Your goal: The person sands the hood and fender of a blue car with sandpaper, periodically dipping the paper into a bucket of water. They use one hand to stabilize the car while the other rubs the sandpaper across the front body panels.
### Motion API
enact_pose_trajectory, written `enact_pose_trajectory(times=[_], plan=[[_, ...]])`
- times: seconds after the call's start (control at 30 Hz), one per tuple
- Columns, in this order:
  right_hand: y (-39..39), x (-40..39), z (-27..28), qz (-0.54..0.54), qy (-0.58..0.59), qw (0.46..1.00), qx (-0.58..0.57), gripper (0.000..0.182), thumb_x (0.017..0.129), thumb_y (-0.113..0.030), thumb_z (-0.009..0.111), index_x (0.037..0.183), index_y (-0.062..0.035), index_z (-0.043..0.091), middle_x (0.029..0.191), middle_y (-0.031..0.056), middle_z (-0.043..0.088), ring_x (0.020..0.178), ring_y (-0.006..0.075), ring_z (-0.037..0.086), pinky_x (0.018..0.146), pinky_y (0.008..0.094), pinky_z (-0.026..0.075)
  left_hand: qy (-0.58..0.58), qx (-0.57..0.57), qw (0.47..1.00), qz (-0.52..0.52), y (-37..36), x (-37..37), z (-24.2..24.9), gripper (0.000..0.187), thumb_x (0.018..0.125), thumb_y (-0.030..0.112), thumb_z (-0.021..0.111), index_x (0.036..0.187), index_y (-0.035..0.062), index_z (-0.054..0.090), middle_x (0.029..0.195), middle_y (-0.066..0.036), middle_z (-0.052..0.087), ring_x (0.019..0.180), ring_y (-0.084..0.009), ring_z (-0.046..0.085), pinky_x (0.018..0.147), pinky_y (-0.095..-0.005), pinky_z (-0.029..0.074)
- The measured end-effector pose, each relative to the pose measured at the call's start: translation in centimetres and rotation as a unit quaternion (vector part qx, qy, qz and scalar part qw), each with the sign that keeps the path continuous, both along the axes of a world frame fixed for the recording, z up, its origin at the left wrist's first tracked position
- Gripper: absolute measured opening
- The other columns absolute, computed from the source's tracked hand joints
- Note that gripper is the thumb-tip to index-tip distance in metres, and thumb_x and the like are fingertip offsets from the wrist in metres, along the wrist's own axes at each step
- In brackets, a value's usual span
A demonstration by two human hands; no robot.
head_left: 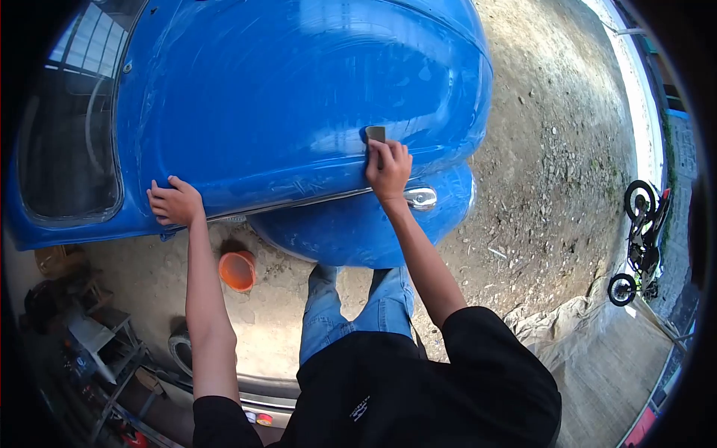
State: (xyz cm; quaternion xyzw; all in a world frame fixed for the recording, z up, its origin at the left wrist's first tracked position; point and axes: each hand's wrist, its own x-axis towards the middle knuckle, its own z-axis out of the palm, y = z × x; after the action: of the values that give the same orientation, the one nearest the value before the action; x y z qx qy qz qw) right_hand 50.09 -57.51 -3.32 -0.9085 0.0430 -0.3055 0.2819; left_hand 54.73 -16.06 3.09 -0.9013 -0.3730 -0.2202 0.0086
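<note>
A glossy blue car body (276, 97) with swirling whitish streaks fills the upper middle. My right hand (390, 169) is closed on a small dark-grey piece of sandpaper (376, 134), which lies against the blue panel near its lower edge. Just under that wrist, a chrome lamp housing (420, 198) sits on the rounded blue fender (336, 231). Farther left, my left hand (176, 202) rests on the car's edge with its fingers apart, holding nothing. Beside it is a car window (71, 149) in a dark seal.
An orange bucket (237, 271) stands on the ground below the car, left of my legs. A tyre (180, 348) and a metal frame (119, 373) are at lower left. Gravel (553, 164) stretches to the right, with a motorcycle (642, 243) and a tarp (597, 358) there.
</note>
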Motion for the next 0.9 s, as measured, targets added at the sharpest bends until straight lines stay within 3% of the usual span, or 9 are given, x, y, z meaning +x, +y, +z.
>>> enact_pose_trajectory(times=[0.1, 0.2, 0.27, 0.37, 0.47, 0.6, 0.67, 0.77, 0.9], plan=[[-11.3, -1.3, -4.7, -0.251, 0.079, 0.959, 0.104, 0.013, 0.092, -0.019, 0.070, 0.102, -0.0127, 0.074, 0.100, 0.0074, 0.069, 0.091, 0.0306, 0.065, 0.078, 0.0436, 0.050, 0.042, 0.013, 0.997, -0.065, -2.9, -1.3, -0.9, 0.055, 0.109, 0.042, 0.035, 0.157, 0.0154, 0.035, 0.162, -0.019, 0.031, 0.147, -0.0361, 0.030, 0.113, -0.0614, 0.029], [-16.2, -1.3, -6.1, -0.314, 0.117, 0.925, 0.179, 0.016, 0.095, -0.021, 0.067, 0.103, -0.0086, 0.073, 0.101, 0.0114, 0.069, 0.093, 0.0329, 0.065, 0.081, 0.0431, 0.051, 0.022, 0.017, 0.987, -0.155, -8.1, -2.4, -2.1, 0.056, 0.110, 0.041, 0.032, 0.158, 0.0144, 0.033, 0.164, -0.020, 0.029, 0.150, -0.0380, 0.028, 0.115, -0.0640, 0.027], [-13.8, -1.3, -5.1, -0.214, 0.064, 0.946, 0.236, 0.012, 0.094, -0.012, 0.068, 0.102, -0.0057, 0.072, 0.100, 0.0154, 0.067, 0.094, 0.0347, 0.066, 0.083, 0.0431, 0.051, 0.062, 0.044, 0.976, -0.204, -13.8, -2.8, -2.2, 0.057, 0.110, 0.040, 0.031, 0.160, 0.0140, 0.031, 0.165, -0.020, 0.027, 0.153, -0.0394, 0.025, 0.117, -0.0661, 0.023], [-10.0, -2.8, -2.2, -0.038, 0.070, 0.981, 0.178, 0.012, 0.088, -0.010, 0.073, 0.100, -0.0140, 0.073, 0.096, 0.0056, 0.067, 0.089, 0.0256, 0.065, 0.073, 0.0374, 0.046, 0.056, 0.039, 0.939, -0.338, -22.6, -2.0, -2.3, 0.057, 0.109, 0.035, 0.035, 0.163, 0.0173, 0.028, 0.168, -0.019, 0.021, 0.155, -0.0418, 0.019, 0.120, -0.0662, 0.017], [-14.4, -1.2, -4.6, -0.129, 0.068, 0.981, 0.124, 0.011, 0.088, -0.014, 0.074, 0.099, -0.0152, 0.074, 0.096, 0.0032, 0.067, 0.088, 0.0238, 0.064, 0.071, 0.0367, 0.044, 0.139, 0.074, 0.881, -0.447, -29.6, 0.8, -1.5, 0.055, 0.108, 0.034, 0.037, 0.161, 0.0237, 0.033, 0.170, -0.014, 0.020, 0.156, -0.0400, 0.018, 0.121, -0.0666, 0.012], [-23.2, 2.3, -10.5, -0.362, 0.097, 0.886, 0.274, 0.014, 0.092, -0.018, 0.070, 0.101, -0.0072, 0.073, 0.101, 0.0111, 0.068, 0.097, 0.0323, 0.065, 0.083, 0.0439, 0.050, 0.218, 0.093, 0.758, -0.608, -38.3, 5.5, -1.7, 0.054, 0.106, 0.036, 0.040, 0.160, 0.0312, 0.036, 0.170, -0.007, 0.023, 0.157, -0.0341, 0.018, 0.122, -0.0670, 0.006], [-26.0, 2.5, -12.7, -0.446, 0.154, 0.836, 0.281, 0.017, 0.093, -0.018, 0.068, 0.103, -0.0054, 0.073, 0.103, 0.0139, 0.069, 0.098, 0.0350, 0.065, 0.086, 0.0448, 0.050, 0.213, 0.109, 0.762, -0.602, -42.7, 6.4, -2.3, 0.055, 0.105, 0.039, 0.042, 0.160, 0.0322, 0.037, 0.170, -0.005, 0.024, 0.157, -0.0320, 0.018, 0.122, -0.0670, 0.006], [-22.1, 1.1, -9.4, -0.280, 0.046, 0.891, 0.356, 0.014, 0.091, -0.015, 0.072, 0.101, -0.0057, 0.073, 0.097, 0.0128, 0.067, 0.093, 0.0340, 0.064, 0.081, 0.0425, 0.050, 0.220, 0.132, 0.759, -0.599, -44.8, 7.3, -3.2, 0.057, 0.104, 0.043, 0.043, 0.159, 0.0330, 0.037, 0.170, -0.005, 0.025, 0.158, -0.0312, 0.017, 0.123, -0.0668, 0.005], [-23.2, 0.0, -9.8, -0.218, 0.076, 0.939, 0.255, 0.012, 0.090, -0.014, 0.073, 0.098, -0.0049, 0.073, 0.097, 0.0125, 0.067, 0.092, 0.0330, 0.064, 0.082, 0.0413, 0.050, 0.226, 0.148, 0.761, -0.589, -44.6, 7.1, -3.3, 0.060, 0.101, 0.044, 0.045, 0.159, 0.0330, 0.037, 0.170, -0.005, 0.024, 0.158, -0.0311, 0.017, 0.123, -0.0662, 0.004]])
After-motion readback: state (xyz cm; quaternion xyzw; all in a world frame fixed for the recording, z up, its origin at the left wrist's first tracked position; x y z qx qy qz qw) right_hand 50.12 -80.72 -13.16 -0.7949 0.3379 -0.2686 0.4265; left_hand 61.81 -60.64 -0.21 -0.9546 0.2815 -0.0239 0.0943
